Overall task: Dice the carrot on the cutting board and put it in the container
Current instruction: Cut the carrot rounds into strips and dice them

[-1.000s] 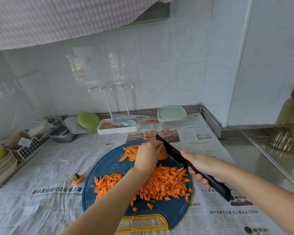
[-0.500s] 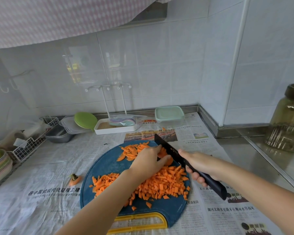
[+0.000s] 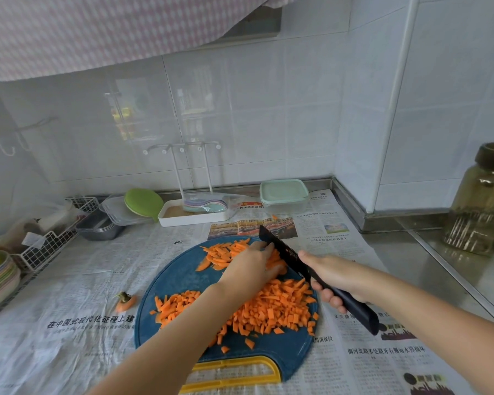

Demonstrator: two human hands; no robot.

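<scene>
- Two forearms cross the cutting board (image 3: 177, 280); the left one hides part of the diced carrot (image 3: 274, 306) near the board's 6 o'clock.
- The left hand (image 3: 251, 266) lies flat with fairly straight fingers, pressing on the carrot strips (image 3: 217, 253) at the board's 12 o'clock. The strips under the palm are out of sight.
- The right hand (image 3: 334, 276) grips the handle of the black knife (image 3: 283, 252). The blade stands just right of the left fingertips; whether its edge touches the board cannot be told.
- The container (image 3: 283, 195), lid on, sits beyond the board at 1 o'clock; its contents are hard to make out.
- The strips are long, thin and orange. The dice are small uneven chunks heaped from the centre to 4 o'clock, with a smaller patch at 8 o'clock.
- A carrot top (image 3: 124, 302) lies on the newspaper (image 3: 69, 280) at 9 o'clock, just off the board.
</scene>
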